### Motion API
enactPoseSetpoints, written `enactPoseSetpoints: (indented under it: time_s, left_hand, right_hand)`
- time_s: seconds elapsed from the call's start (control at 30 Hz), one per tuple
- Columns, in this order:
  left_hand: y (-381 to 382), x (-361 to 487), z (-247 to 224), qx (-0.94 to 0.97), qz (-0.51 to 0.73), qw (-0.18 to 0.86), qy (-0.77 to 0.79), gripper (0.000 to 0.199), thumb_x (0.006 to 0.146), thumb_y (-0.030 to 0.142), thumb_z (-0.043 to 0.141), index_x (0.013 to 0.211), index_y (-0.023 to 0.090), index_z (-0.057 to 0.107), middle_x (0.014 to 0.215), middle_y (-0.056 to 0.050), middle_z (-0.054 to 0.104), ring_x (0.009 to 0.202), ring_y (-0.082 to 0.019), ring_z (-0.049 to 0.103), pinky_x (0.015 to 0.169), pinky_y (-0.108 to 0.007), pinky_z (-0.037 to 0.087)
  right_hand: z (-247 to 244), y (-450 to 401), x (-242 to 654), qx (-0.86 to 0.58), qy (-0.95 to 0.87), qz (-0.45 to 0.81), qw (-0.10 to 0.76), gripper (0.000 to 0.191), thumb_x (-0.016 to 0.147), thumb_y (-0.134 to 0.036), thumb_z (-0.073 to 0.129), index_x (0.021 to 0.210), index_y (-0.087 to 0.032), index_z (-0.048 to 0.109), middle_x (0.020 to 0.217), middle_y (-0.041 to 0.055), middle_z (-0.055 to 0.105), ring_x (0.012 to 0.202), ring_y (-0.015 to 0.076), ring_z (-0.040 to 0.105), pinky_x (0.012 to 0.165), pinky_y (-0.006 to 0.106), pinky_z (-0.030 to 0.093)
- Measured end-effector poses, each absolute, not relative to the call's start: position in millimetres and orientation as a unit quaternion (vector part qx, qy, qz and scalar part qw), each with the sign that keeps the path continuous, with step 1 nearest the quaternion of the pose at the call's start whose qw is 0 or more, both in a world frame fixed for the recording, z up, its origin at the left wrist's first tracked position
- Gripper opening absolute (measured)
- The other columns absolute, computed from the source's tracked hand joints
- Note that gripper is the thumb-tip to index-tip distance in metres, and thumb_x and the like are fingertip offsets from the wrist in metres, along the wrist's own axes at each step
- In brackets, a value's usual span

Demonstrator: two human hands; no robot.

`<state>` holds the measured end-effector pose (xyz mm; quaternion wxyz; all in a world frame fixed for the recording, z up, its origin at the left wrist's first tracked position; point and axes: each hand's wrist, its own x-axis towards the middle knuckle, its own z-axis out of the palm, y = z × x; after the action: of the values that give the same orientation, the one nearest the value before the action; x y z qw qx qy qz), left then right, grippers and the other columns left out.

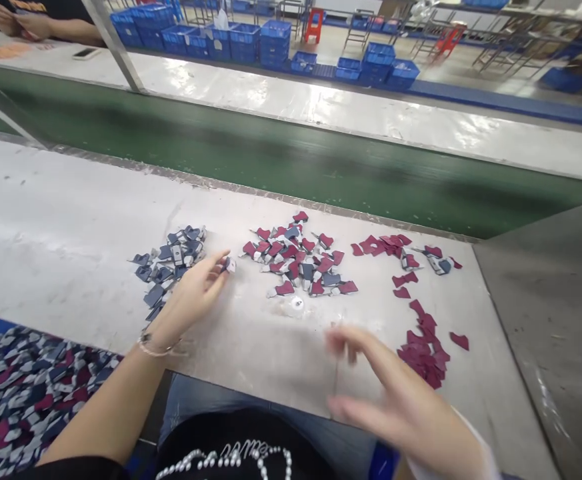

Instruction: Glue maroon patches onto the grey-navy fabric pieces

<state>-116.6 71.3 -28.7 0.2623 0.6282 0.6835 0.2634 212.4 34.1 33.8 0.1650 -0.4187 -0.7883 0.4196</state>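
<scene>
My left hand is closed with its fingertips on a small dark blue and light grey plastic piece. Just beside that hand lies a pile of dark blue and grey pieces. My right hand hovers over the table's near side, blurred, with thumb and fingers apart. A faint thin line shows between its fingertips; I cannot tell what it is. Between and beyond the hands are grey pieces with maroon tops. A small round white item sits in a wet-looking patch in front of them.
Loose maroon flat pieces lie at the right, with more maroon pieces behind. A blue bin of mixed pieces stands at lower left. A green conveyor belt runs beyond the table; a metal panel bounds the right. Another person's hands show upper left.
</scene>
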Motion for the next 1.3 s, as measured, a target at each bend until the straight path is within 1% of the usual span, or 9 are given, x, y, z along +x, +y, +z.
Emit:
enactPoseSetpoints:
  time_s: [0.13,0.23,0.43,0.63,0.77,0.9,1.0,1.1,1.3]
  left_hand:
    - [52.5,-104.7,-25.6,0.431,0.396,0.554,0.592,0.043,0.097,0.043,0.050,0.133,0.021,0.058,0.120,-0.011,0.068,0.106,-0.023,0.065,0.086,-0.031,0.054]
    - [41.2,-90.9,-23.3,0.362,0.386,0.666,0.527,0.034,0.092,0.040,0.060,0.119,0.021,0.069,0.119,-0.010,0.069,0.103,-0.021,0.064,0.083,-0.029,0.054]
    - [36.2,-63.7,-17.7,0.463,0.334,0.578,0.583,0.037,0.074,0.033,0.081,0.109,0.025,0.071,0.109,-0.005,0.074,0.110,-0.026,0.064,0.089,-0.034,0.055]
    - [39.6,-36.5,-30.7,0.368,0.440,0.657,0.489,0.024,0.075,0.036,0.082,0.087,0.020,0.070,0.089,-0.003,0.073,0.075,-0.015,0.068,0.066,-0.023,0.055]
    - [33.3,-21.3,-38.1,0.263,0.421,0.755,0.427,0.025,0.088,0.043,0.069,0.103,0.024,0.063,0.121,-0.005,0.066,0.086,-0.019,0.074,0.066,-0.023,0.058]
    - [24.5,-8.3,-35.1,0.293,0.362,0.776,0.425,0.036,0.085,0.032,0.075,0.114,0.025,0.054,0.120,-0.005,0.066,0.092,-0.018,0.074,0.080,-0.025,0.059]
    - [18.4,-0.8,-29.4,0.322,0.371,0.756,0.432,0.058,0.069,0.016,0.088,0.111,0.026,0.049,0.104,0.000,0.068,0.085,-0.015,0.074,0.079,-0.023,0.058]
    - [12.7,3.0,-22.4,0.354,0.365,0.725,0.465,0.057,0.072,0.017,0.085,0.111,0.026,0.044,0.089,0.002,0.069,0.078,-0.013,0.071,0.075,-0.023,0.058]
    - [8.7,0.9,-10.6,0.435,0.354,0.674,0.481,0.043,0.072,0.020,0.084,0.095,0.023,0.047,0.081,0.003,0.068,0.076,-0.015,0.069,0.067,-0.023,0.055]
  right_hand:
    - [-17.1,71.8,166.6,-0.494,-0.727,0.435,0.195,0.059,0.083,-0.033,0.073,0.137,-0.025,0.048,0.140,0.0108,0.052,0.129,0.0287,0.048,0.107,0.051,0.042]
    - [-33.0,78.7,150.0,-0.490,-0.713,0.452,0.217,0.036,0.090,-0.030,0.063,0.125,-0.024,0.055,0.130,0.0094,0.059,0.125,0.0279,0.049,0.108,0.051,0.038]
    - [-11.8,54.9,191.9,-0.464,-0.610,0.587,0.260,0.041,0.097,-0.038,0.053,0.131,-0.024,0.034,0.084,-0.0007,0.063,0.072,0.0175,0.059,0.070,0.032,0.050]
    - [-23.0,40.6,240.6,-0.426,-0.518,0.653,0.352,0.054,0.074,-0.065,0.069,0.103,-0.024,0.049,0.076,-0.0001,0.054,0.063,0.0177,0.052,0.056,0.029,0.041]
    - [-31.1,40.6,243.6,-0.376,-0.479,0.695,0.382,0.058,0.067,-0.078,0.061,0.083,-0.027,0.042,0.051,-0.0089,0.035,0.039,0.0108,0.027,0.039,0.025,0.026]
    - [-25.0,41.3,238.9,-0.304,-0.456,0.732,0.403,0.058,0.065,-0.080,0.052,0.070,-0.027,0.028,0.037,-0.0134,0.020,0.032,0.0074,0.012,0.037,0.024,0.019]
    - [-15.7,39.8,235.9,-0.284,-0.442,0.747,0.407,0.049,0.071,-0.069,0.056,0.067,-0.027,0.032,0.037,-0.0107,0.027,0.034,0.0085,0.015,0.039,0.025,0.017]
    - [-6.8,38.0,233.3,-0.293,-0.432,0.738,0.428,0.041,0.077,-0.065,0.059,0.072,-0.025,0.048,0.046,-0.0068,0.038,0.037,0.0106,0.026,0.038,0.025,0.021]
    - [21.6,31.8,227.6,-0.351,-0.511,0.693,0.368,0.045,0.067,-0.040,0.089,0.107,-0.028,0.070,0.091,0.0008,0.069,0.071,0.0149,0.063,0.061,0.023,0.051]
